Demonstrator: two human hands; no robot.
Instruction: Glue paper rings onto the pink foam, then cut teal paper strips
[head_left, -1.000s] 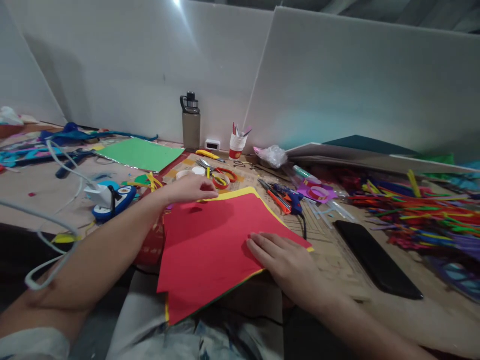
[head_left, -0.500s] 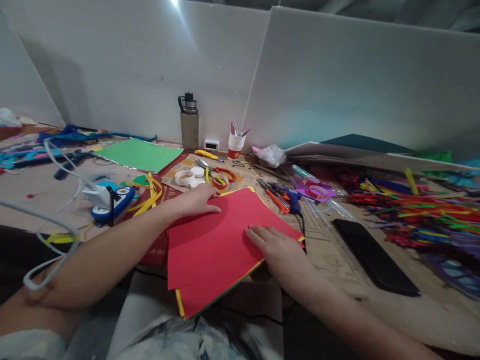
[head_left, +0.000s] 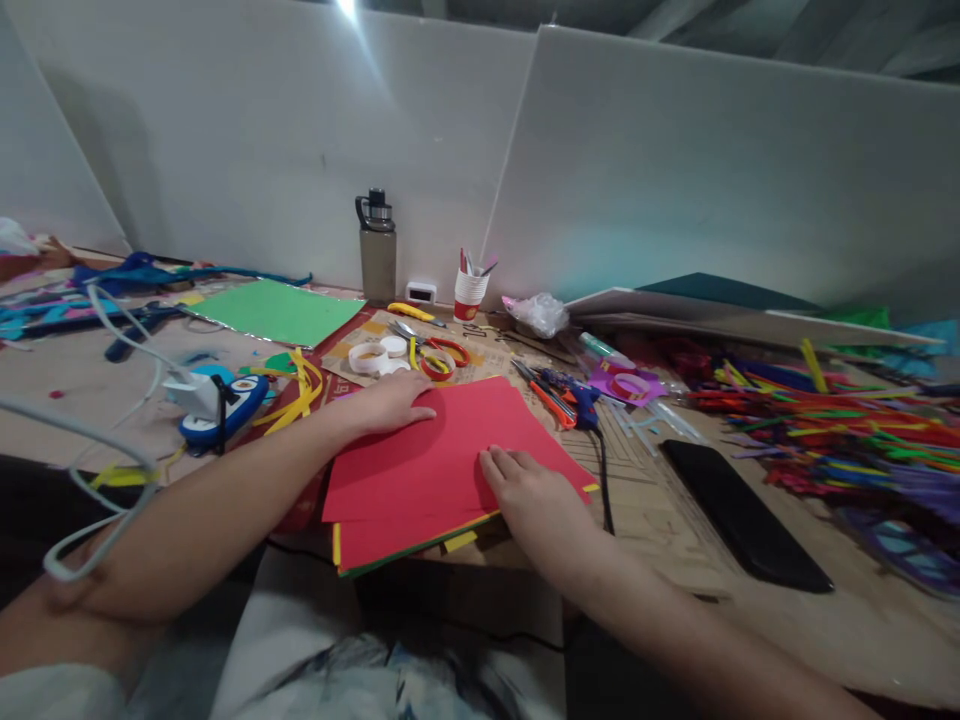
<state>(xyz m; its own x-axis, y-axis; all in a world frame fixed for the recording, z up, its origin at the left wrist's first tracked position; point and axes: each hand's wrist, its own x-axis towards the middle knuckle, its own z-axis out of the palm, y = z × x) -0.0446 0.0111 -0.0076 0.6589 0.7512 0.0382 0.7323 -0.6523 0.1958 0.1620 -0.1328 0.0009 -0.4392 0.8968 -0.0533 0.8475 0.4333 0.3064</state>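
Note:
A stack of paper sheets, red on top with yellow and green edges showing beneath, lies at the table's near edge. My left hand rests flat on the stack's far left corner, fingers stretched out. On the stack's right side lies my right hand, palm down with fingers extended. Neither hand holds anything. Just beyond the stack are orange-handled scissors and rolls of white tape.
A glue gun and orange cutter lie right of the stack, a black phone farther right, then a heap of coloured strips. A green sheet, bottle, paper cup and white cables sit left and behind.
The paper stack has slid forward onto the table and turned; less of it hangs over the near edge. Both hands moved with it, staying flat on top.

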